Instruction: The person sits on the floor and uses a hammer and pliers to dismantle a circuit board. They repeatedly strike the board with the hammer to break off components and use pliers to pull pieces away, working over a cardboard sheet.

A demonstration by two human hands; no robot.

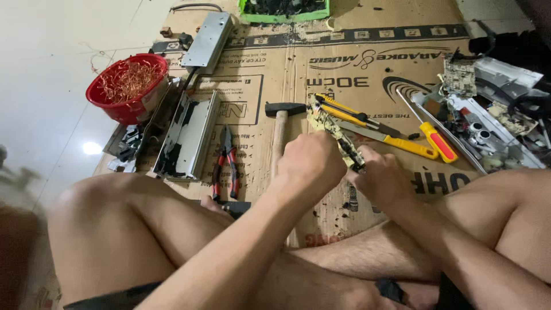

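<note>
I hold the circuit board [336, 133] between both hands, just above the cardboard [287, 80] on the floor. Its long axis runs from upper left down to lower right, toward my right hand [383, 179], which is closed on the lower end. My left hand [310, 161] is fisted on the near edge. The hammer [281, 123] lies just left.
</note>
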